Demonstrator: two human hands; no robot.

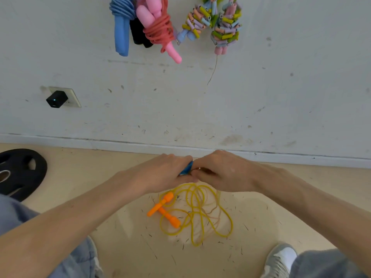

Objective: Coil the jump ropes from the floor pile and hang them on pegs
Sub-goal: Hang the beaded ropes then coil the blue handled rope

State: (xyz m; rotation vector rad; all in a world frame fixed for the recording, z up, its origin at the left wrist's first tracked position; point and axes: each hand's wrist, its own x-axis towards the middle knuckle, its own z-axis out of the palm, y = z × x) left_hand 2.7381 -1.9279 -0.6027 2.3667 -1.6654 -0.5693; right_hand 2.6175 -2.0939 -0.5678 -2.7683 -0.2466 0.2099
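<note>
Left hand (166,169) curled round a blue handle (186,167). Right hand (222,171) meets it with fingers bent, but its grip is hidden. Just below the hands, on the floor: yellow jump rope (200,215) in loose tangled loops, its orange handles (163,209) crossed at the left. Judged light, limp and slick; the rigid handles are the surest hold. Beyond, on the wall: pink rope (160,31) and beaded ropes (224,27) hang coiled.
</note>
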